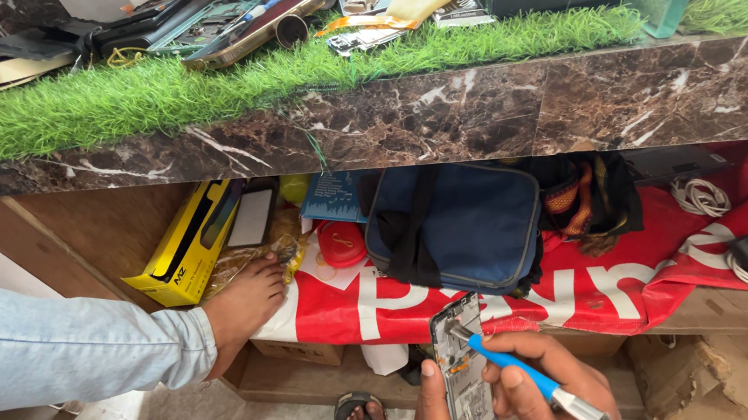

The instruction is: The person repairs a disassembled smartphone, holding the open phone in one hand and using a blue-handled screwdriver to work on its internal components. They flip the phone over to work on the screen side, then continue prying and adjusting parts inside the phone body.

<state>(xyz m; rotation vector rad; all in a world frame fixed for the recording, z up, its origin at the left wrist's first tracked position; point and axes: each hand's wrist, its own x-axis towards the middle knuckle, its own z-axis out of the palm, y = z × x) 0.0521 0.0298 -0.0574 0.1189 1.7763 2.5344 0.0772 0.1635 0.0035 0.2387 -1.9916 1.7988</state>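
Gripping an opened phone [464,373], left hand [434,419]; right hand [544,388] fingers clamped on blue screwdriver [525,380].

We hold an opened black smartphone [461,374] in our left hand [433,414]; our right hand [544,388] presses a blue-handled screwdriver [524,376] into it.

The scene is seen from one head-worn camera, tilted steeply downward and forward. The dark marbled tabletop [476,114] edge is viewed close, the red-draped lower shelf [589,289] beneath it, the floor nearest the frame's bottom.

Phone repair shop: cluttered counter [439,118]
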